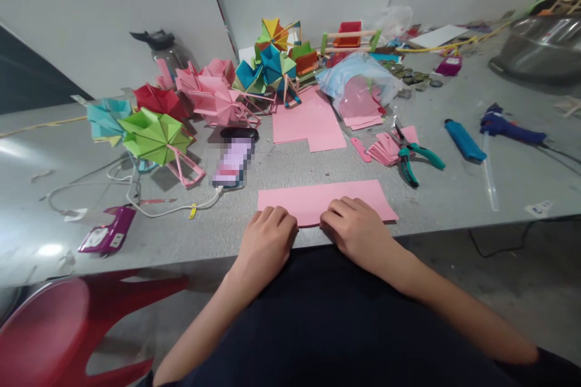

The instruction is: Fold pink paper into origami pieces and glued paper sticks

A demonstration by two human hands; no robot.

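A folded-looking strip of pink paper (313,196) lies along the front edge of the table. Its near edge is slightly raised between my two hands. My left hand (272,233) has its fingers curled closed over the near edge, left of the middle. A short way to the right, my right hand (351,227) pinches the same edge with curled fingers. Both thumbs are mostly hidden beneath. Beyond the strip lies a larger pink sheet (308,121) with a notch cut from its near side.
Green-handled pliers (411,154) rest on small pink pieces at right, near a blue wrapped stick (465,140) and a glue gun (512,127). A phone (233,160) on a cable and paper umbrellas (154,136) are at left. A red stool (49,326) stands below.
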